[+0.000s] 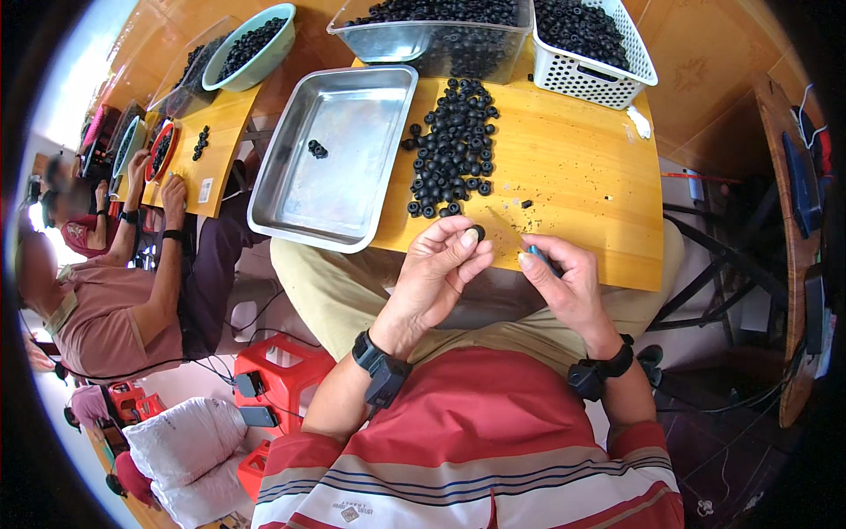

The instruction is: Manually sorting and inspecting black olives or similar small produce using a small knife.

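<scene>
My left hand (447, 260) pinches a small black rubber ring (477, 232) between thumb and fingertips, above the near edge of the wooden table (599, 194). Just to its right, my right hand (564, 278) is closed around a slim blue-handled tool (544, 258). A thin, pointed piece, perhaps its blade, seems to reach toward the ring, but it blurs into the tabletop. Beyond both hands lies a heap of black rubber rings (451, 145). Left of the heap, a shallow metal tray (339, 189) holds a few black rings (317, 150).
At the back stand a clear plastic bin (379, 40) and a white perforated basket (577, 78), both full of black pieces. Dark crumbs and a small black scrap (527, 204) lie on the right. Leftward, a co-worker (123, 291) sits at another table; a red stool (282, 379) stands nearer.
</scene>
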Action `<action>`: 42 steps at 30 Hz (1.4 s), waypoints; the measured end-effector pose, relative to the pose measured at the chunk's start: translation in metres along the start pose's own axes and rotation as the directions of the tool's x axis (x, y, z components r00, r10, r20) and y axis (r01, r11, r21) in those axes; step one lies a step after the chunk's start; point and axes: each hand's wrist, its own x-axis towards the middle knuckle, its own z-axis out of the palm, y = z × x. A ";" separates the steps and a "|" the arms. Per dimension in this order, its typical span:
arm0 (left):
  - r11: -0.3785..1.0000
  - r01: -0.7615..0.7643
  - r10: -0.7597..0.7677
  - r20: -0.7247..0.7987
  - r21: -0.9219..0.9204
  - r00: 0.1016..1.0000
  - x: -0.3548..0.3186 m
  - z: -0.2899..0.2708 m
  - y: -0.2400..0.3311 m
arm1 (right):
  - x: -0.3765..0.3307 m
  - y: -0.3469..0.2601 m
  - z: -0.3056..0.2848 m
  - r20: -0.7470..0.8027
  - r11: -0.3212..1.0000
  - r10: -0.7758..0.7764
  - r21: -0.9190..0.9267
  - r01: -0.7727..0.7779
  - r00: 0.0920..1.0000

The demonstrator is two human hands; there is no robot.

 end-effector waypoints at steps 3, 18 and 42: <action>1.000 0.003 -0.003 -0.008 -0.025 1.000 0.000 0.003 0.000 | 0.001 -0.002 0.000 0.011 1.000 0.017 -0.012 -0.017 1.000; 0.980 0.066 -0.063 0.025 -0.186 0.998 0.000 0.004 -0.009 | 0.003 -0.002 0.010 0.020 0.980 -0.175 -0.092 0.176 0.984; 0.988 0.013 0.007 0.129 -0.156 0.992 -0.015 0.006 -0.004 | 0.003 -0.005 -0.003 -0.058 0.996 -0.085 -0.013 0.085 0.995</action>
